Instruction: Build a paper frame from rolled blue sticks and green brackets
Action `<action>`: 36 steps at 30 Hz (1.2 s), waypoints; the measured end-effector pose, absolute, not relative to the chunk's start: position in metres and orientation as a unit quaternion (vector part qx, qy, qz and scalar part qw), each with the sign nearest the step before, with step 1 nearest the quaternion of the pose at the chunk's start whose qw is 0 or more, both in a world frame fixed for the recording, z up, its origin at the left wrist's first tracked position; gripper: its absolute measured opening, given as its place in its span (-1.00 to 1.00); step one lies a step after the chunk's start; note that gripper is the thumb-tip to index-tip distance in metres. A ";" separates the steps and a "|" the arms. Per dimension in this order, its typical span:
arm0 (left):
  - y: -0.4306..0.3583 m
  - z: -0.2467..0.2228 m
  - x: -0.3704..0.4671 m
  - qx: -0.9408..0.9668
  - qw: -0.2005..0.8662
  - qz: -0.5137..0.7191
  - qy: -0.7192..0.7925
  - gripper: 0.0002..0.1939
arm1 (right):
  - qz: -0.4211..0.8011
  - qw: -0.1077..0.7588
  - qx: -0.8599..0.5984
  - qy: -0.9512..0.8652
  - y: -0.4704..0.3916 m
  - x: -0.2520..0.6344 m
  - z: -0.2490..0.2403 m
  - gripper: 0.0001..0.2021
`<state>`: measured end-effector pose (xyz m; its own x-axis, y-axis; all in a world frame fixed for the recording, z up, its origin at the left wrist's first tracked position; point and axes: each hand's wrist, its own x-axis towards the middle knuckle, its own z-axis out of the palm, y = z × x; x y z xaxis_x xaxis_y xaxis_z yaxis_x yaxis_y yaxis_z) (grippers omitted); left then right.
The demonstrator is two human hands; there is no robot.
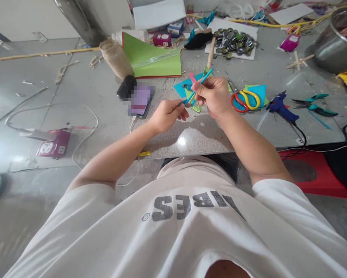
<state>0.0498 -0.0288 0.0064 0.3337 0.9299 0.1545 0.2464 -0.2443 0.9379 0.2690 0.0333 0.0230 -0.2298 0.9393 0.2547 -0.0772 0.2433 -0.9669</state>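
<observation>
A thin blue stick slants up to the right between my hands, above the table. My left hand pinches its lower end. Higher up, my right hand has thumb and fingers closed on it. A blue paper piece and a pink strip lie just behind the fingers, partly covered by them. To the right of my right hand rest scissors with red and yellow handles, over blue and green paper.
A phone, a brown bottle-shaped object and green sheets lie to the left. Bottle caps are heaped at the back. Rightward are a blue glue gun, pliers and a metal pot.
</observation>
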 end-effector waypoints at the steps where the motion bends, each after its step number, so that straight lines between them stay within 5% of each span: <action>1: -0.030 0.005 0.050 0.705 0.409 0.381 0.435 -0.75 | 0.496 0.509 -0.361 -0.604 0.032 0.268 0.022 -0.32; 6: -0.033 0.005 0.049 0.754 0.287 0.360 0.469 -0.73 | 0.487 0.520 -0.367 -0.598 0.026 0.263 0.021 -0.27; 13: -0.029 0.013 0.045 0.712 0.417 0.375 0.422 -0.67 | 0.503 0.509 -0.326 -0.618 0.030 0.274 0.030 -0.37; 22: -0.030 0.007 0.045 0.721 0.407 0.395 0.397 -0.61 | 0.512 0.517 -0.328 -0.603 0.022 0.273 0.036 -0.30; 30: -0.033 -0.002 0.049 0.789 0.135 0.357 0.482 -0.74 | 0.463 0.576 -0.356 -0.572 0.025 0.268 0.024 -0.24; 36: -0.040 0.005 0.058 0.793 0.071 0.346 0.496 -0.62 | 0.453 0.588 -0.369 -0.559 0.030 0.265 0.014 -0.20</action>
